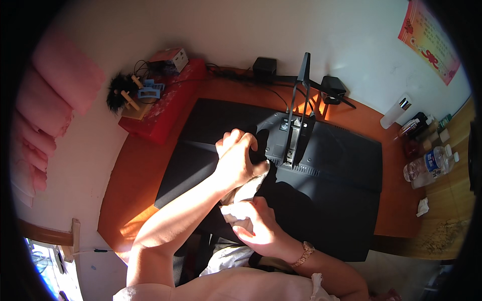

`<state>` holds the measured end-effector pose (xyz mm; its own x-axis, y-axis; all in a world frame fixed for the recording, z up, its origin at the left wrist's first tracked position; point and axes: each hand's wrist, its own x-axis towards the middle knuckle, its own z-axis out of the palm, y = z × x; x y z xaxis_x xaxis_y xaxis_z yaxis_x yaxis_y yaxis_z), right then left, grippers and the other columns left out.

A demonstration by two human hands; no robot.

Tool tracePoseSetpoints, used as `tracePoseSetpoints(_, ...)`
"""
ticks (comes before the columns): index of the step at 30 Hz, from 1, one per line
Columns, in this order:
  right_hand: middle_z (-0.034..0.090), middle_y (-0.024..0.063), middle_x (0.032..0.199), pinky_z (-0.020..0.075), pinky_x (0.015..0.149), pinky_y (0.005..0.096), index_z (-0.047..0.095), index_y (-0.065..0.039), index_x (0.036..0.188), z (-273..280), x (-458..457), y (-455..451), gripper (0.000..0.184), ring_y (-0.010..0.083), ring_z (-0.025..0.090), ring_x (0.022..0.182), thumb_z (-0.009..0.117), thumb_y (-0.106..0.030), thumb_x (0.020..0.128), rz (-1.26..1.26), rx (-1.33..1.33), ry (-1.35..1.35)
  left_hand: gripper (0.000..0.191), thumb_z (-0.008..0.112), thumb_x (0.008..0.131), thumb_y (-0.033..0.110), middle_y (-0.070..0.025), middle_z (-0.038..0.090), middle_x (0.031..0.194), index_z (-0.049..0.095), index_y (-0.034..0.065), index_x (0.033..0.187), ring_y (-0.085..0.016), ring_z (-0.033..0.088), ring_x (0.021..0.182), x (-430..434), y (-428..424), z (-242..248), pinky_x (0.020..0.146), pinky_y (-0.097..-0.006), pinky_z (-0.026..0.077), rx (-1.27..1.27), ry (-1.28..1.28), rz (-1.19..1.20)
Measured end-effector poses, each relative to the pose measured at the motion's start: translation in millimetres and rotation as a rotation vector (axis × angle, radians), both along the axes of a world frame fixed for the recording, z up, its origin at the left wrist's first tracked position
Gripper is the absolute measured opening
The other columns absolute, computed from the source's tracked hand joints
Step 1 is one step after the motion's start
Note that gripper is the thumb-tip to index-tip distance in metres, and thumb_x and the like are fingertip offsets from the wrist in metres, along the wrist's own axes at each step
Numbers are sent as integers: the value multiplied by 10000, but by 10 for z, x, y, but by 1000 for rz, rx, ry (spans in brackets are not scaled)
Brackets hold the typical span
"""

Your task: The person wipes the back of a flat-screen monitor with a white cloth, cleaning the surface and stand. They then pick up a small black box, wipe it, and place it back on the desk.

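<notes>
A black monitor lies with its back up on a desk, and its stand points upward. Above the monitor's left part, my left hand is curled, thumb and fingers on the upper end of a pale crumpled cloth. The lower part of that cloth is gripped in my right hand, close to the monitor's near edge. The cloth stretches between both hands, its folds partly hidden by the fingers. My right wrist wears a bracelet-like watch.
The orange-brown desk meets the wall. At back left, a red box carries a small carton and a blue hair claw clip. Black speakers and cables stand behind. Plastic bottles and crumpled tissue are at right.
</notes>
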<state>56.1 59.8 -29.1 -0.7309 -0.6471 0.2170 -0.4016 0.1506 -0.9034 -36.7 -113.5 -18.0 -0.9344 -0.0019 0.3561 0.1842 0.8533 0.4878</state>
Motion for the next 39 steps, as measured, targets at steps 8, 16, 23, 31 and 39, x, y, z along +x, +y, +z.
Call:
tracePoseSetpoints(8,539,208,1199,571,883,479,581,-119,1332,19,-6,12,528,415,646,1029,767,-85,839,-13,-34,11,466,897,612,303,-54,539,1022,607,132,934,-275,520,1051,-17,-2,-79,969,-439,367,9,75,-4)
tracePoseSetpoints(16,493,186,1293,526,974,461,525,-46,1411,-19,-8,34,560,366,613,1150,737,-124,899,45,-53,-47,422,889,646,338,-33,538,998,623,126,897,-256,524,1045,-86,-19,-63,979,-429,342,29,37,-46)
tracePoseSetpoints(23,500,171,1279,538,950,447,532,-46,1402,-12,-3,32,550,355,632,1124,743,-115,898,45,-70,-82,403,870,664,321,-45,535,1011,630,117,916,-267,523,1065,-55,-47,-43,1013,-448,321,23,42,-115)
tracePoseSetpoints(31,523,193,1228,539,914,470,567,-94,1310,6,0,8,496,384,631,1049,752,-68,851,29,-92,-104,401,863,654,326,-44,544,1023,634,113,906,-265,526,1081,-56,-52,-62,1016,-446,322,38,41,-98)
tracePoseSetpoints(39,521,188,1221,533,924,475,577,-94,1311,56,2,8,480,383,622,1059,744,-83,861,24,-100,-97,388,894,649,270,-18,540,984,622,130,888,-245,536,1040,-69,-5,-1,1015,-421,331,46,11,-64)
